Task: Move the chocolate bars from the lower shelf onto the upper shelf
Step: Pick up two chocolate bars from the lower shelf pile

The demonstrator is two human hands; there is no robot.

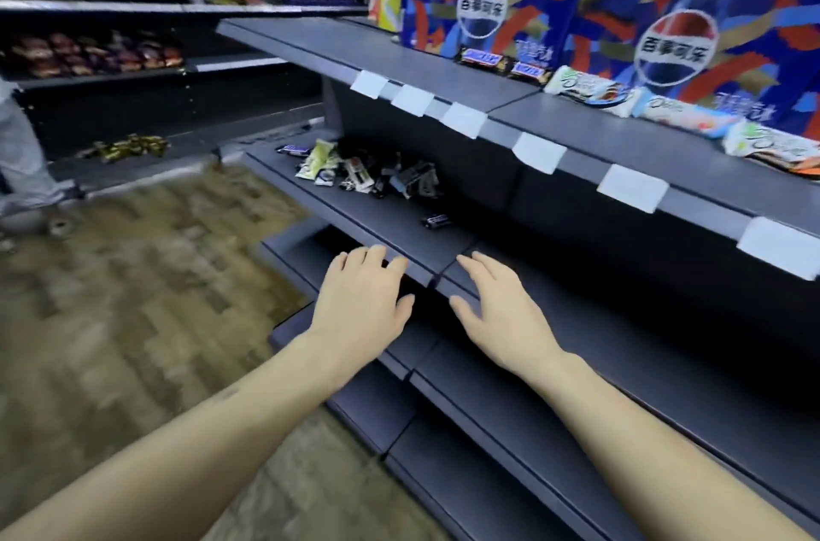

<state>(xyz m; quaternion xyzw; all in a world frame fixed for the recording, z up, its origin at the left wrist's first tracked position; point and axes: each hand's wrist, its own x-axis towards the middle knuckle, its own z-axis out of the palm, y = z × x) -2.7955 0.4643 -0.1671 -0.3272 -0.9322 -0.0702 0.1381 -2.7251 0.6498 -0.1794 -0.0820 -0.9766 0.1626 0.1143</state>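
Blurred wrapper pile point(377, 174), brands illegible.

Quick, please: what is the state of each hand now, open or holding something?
Left hand: open, fingers relaxed, holding nothing, over the lower shelf's front edge.
Right hand: open, fingers spread, holding nothing.

— What sits on the lower shelf point(355, 212)?
— A heap of chocolate bars point(368, 174) beyond the left hand point(361, 296), one dark bar point(437, 221) nearer it.
— And the upper shelf point(443, 65)?
— A row of bars point(621, 101) above the right hand point(492, 310).
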